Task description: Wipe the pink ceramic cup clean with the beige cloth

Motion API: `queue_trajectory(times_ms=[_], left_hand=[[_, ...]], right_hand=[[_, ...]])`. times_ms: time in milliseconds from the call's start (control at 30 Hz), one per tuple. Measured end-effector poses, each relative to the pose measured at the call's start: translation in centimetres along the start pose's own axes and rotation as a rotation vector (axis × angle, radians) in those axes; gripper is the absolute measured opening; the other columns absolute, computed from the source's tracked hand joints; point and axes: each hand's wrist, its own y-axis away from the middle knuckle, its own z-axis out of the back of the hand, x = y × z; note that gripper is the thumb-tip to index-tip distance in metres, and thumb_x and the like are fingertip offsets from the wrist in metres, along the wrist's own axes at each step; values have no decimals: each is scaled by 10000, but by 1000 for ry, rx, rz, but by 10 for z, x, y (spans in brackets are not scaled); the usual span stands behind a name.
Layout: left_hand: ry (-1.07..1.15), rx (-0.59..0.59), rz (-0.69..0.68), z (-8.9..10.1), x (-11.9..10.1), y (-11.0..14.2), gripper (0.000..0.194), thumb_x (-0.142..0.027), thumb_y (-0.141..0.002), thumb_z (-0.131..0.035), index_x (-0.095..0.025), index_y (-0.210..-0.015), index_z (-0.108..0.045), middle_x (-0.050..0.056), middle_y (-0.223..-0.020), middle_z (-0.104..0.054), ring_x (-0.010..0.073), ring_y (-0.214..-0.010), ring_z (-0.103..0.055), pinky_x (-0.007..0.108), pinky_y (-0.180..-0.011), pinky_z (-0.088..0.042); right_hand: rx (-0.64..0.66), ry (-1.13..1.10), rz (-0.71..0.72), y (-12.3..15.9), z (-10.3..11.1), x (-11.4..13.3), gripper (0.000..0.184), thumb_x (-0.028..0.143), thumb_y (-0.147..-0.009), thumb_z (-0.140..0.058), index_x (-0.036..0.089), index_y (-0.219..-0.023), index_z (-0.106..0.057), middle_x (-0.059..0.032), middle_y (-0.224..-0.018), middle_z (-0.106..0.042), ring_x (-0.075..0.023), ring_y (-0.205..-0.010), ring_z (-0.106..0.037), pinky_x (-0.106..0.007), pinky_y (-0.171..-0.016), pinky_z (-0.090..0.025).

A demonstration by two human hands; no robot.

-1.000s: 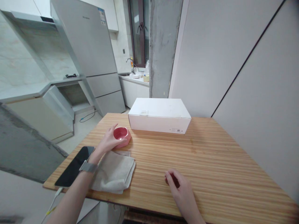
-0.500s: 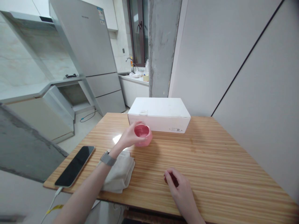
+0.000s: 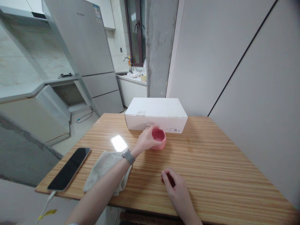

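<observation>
A small round pink bowl (image 3: 160, 144) is in my left hand (image 3: 148, 137), with the thumb on the near side and the fingers at the far side of its rim. Its opening faces up, and it is just in front of the white box (image 3: 154, 122). Whether its base touches the table cannot be seen. My right hand (image 3: 175, 184) rests on the table nearer to me, fingers curled in and thumb against them; the hollow of the palm is dark and no object shows in it. Under my left forearm lies a folded pale cloth (image 3: 100, 167).
A black-screened phone (image 3: 70, 168) with a white cable (image 3: 50, 197) lies at the left edge of the wood-grain table (image 3: 211, 162). Behind the table stand a grey pillar (image 3: 158, 50) and a fridge (image 3: 82, 40). A pale wall (image 3: 222, 40) runs along the right.
My left hand has carried the pink bowl to the right along the front of the box. More of the cloth shows now. The right hand stays in place, and the view has shifted slightly.
</observation>
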Motion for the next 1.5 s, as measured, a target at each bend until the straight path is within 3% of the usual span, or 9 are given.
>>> queue_trajectory(times_ms=[167,300,433,600,900,1133,1200,1333,1500], left_hand=[[14,22,-35,6,-3,2,925,-448,-606,-808,-197,-1401,-408,145,-1324,-532,292,-1207,-523,427,-1030,-410],[-7,3,-109,38,-13,16,521,-456,-793,-655,-209,-1244,-576,104,-1225,-611,250,-1138,-560,390,-994,-425],[-15,115,-3,86,-13,57,332,-483,-852,-562,-181,-908,-687,52,-876,-695,182,-798,-631,286,-715,-481],[-137,333,180,127,3,130,296,-434,-715,-712,-221,-916,-668,-13,-804,-628,157,-763,-580,257,-689,-427],[-234,197,279,108,36,190,183,-301,-715,-683,-174,-658,-564,-30,-663,-511,129,-632,-478,234,-589,-348],[-272,-605,50,98,54,216,91,-280,-861,-604,-201,-905,-592,9,-817,-661,159,-736,-627,239,-667,-492],[-402,-557,-181,94,53,220,169,-199,-846,-616,-219,-1014,-602,41,-989,-697,183,-909,-664,271,-813,-521],[-585,-112,-341,89,51,221,409,-277,-797,-678,-238,-1196,-592,77,-1217,-663,247,-1144,-614,351,-969,-515],[-534,-94,-339,77,63,224,409,-220,-854,-602,-247,-1262,-580,58,-1273,-644,231,-1194,-592,336,-1006,-495]], right_hand=[[-8,-11,15,0,1,-2,321,405,-959,-422,223,-730,-555,-2,-653,-608,-168,-610,-585,-263,-598,-423],[0,-23,5,1,2,-3,308,402,-955,-430,222,-745,-565,-5,-680,-622,-173,-644,-604,-260,-624,-435],[0,-21,-19,3,1,-5,314,420,-951,-436,222,-748,-573,-10,-689,-629,-180,-654,-607,-267,-638,-437],[15,-21,-11,2,0,-6,321,432,-951,-438,227,-742,-568,-10,-682,-615,-182,-645,-593,-274,-632,-429],[23,-23,-22,3,0,-8,320,437,-948,-438,229,-738,-560,-17,-691,-621,-190,-656,-596,-279,-637,-430],[5,-28,-21,2,0,-8,331,448,-943,-439,224,-743,-578,-13,-696,-632,-190,-659,-605,-276,-646,-436],[2,-25,-21,2,0,-7,333,452,-940,-443,224,-741,-581,-12,-691,-631,-188,-654,-604,-276,-642,-434],[8,-31,-29,1,2,-4,342,459,-936,-443,223,-726,-576,-9,-675,-619,-184,-638,-593,-276,-619,-425],[11,-109,-101,-2,-1,0,387,516,-904,-483,207,-700,-594,-28,-659,-633,-191,-638,-597,-296,-622,-435]])
